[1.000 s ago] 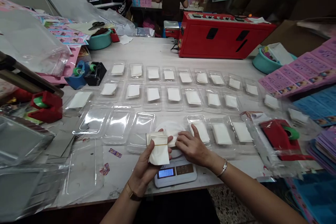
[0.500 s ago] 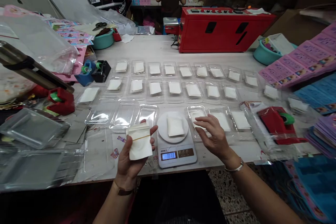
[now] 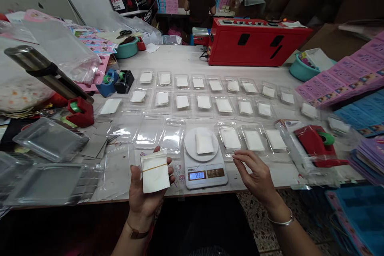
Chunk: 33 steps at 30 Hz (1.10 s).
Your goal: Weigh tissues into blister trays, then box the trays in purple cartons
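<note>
Across the surface [image 3: 180,56], rows of clear trays [image 3: 181,115] are stretching beyond the white scale [image 3: 207,166]; near its left side the left hand [image 3: 142,198] is gripping a banded bundle [image 3: 156,178]; near its right the right hand [image 3: 258,173] is hovering, fingertips nearly meeting, whether pinching anything I can't tell; a white stack [image 3: 205,144] is lying on the scale

1. Red machine [image 3: 253,48] far back on the desk [image 3: 180,57]
2. Scissors [image 3: 124,33] above a turquoise basin [image 3: 127,51]
3. Blue tape dispenser [image 3: 105,87] beside a black tape dispenser [image 3: 125,85]
4. Tilted steel cylinder [image 3: 58,81] with a black band [image 3: 42,71]
</note>
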{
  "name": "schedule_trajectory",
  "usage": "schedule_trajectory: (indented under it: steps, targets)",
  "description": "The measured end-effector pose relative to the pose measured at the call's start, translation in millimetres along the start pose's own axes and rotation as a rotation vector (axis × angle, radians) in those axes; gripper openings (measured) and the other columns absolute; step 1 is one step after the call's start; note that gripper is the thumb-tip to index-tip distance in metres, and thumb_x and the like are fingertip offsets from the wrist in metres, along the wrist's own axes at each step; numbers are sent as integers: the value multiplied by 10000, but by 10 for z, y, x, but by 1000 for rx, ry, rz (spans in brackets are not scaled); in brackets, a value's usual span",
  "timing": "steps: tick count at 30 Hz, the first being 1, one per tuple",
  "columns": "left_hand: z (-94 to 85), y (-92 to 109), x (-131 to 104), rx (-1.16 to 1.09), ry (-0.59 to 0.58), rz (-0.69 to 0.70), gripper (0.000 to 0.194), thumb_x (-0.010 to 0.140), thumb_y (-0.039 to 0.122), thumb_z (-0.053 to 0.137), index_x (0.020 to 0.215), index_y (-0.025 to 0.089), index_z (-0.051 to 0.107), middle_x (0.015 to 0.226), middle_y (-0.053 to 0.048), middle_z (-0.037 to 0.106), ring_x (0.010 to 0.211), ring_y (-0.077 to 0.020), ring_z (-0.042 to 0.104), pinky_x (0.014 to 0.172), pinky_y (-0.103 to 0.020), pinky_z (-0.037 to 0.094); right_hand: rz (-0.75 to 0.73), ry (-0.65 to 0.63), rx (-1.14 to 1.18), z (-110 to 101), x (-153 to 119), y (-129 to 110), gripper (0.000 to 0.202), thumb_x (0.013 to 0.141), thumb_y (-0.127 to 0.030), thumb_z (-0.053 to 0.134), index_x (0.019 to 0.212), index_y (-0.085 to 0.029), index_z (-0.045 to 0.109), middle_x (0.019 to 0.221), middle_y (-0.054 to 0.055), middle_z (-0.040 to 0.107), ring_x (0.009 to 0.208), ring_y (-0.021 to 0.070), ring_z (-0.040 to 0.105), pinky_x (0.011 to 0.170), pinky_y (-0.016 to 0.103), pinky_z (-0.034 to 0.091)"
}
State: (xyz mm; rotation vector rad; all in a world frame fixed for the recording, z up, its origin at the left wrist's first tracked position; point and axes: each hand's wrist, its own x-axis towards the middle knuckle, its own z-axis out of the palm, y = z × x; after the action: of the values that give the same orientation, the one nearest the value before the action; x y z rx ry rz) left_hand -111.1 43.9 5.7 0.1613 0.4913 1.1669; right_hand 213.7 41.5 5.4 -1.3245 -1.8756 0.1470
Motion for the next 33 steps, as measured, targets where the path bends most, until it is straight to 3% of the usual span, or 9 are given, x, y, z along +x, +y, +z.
schedule_trajectory:
  steps: [7, 10, 12, 15, 18, 26, 33]
  targets:
    - [-78, -78, -17, -103, -34, -93, 648, 835, 631, 631, 1324, 208, 594, 1225, -161, 698, 1036, -291, 679, 939, -469, 545, -100, -91, -105, 153, 169, -26, 130, 957, -174, 559, 999, -214, 676, 913, 73, 682, 852, 218, 641, 753, 359, 520]
    - [-26, -154, -5, -128, 51, -116, 592, 844, 599, 640, 1272, 190, 621, 1149, -154, 725, 950, -264, 700, 966, -470, 533, -195, -198, -213, 282, 279, -8, 122, 950, -208, 581, 1034, -185, 667, 959, 98, 679, 877, 239, 609, 775, 374, 477]
    - [17, -209, 9, -116, 130, -133, 549, 857, 519, 665, 1293, 193, 599, 1112, -150, 733, 898, -246, 707, 904, -427, 563, -254, -281, -275, 374, 362, 9, 125, 918, -221, 635, 1030, -173, 662, 985, 108, 676, 897, 253, 585, 797, 383, 443]
    - [67, -288, 35, -92, 221, -170, 559, 874, 405, 671, 1370, 190, 526, 1117, -160, 722, 852, -226, 700, 783, -355, 584, -307, -384, -337, 491, 481, 35, 96, 874, -220, 693, 957, -183, 662, 971, 95, 677, 891, 250, 558, 834, 392, 393]
    - [88, -358, 62, -94, 246, -191, 515, 856, 383, 703, 1306, 169, 573, 1118, -167, 712, 836, -219, 688, 758, -345, 582, -350, -458, -369, 565, 562, 68, 39, 896, -208, 657, 860, -194, 649, 912, 68, 677, 851, 229, 539, 880, 403, 360]
    - [124, -459, 133, -87, 264, -212, 534, 756, 370, 815, 1219, 164, 647, 1060, -163, 732, 798, -227, 685, 721, -350, 573, -390, -504, -391, 605, 614, 159, 194, 931, -101, 539, 792, -190, 641, 789, 30, 655, 791, 196, 515, 980, 425, 295]
    - [159, -479, 169, -97, 281, -230, 554, 707, 355, 856, 1193, 162, 673, 1038, -165, 747, 778, -228, 692, 704, -344, 575, -339, -544, -287, 564, 673, 151, 165, 924, -123, 544, 810, -187, 645, 820, 29, 652, 800, 185, 520, 963, 400, 310]
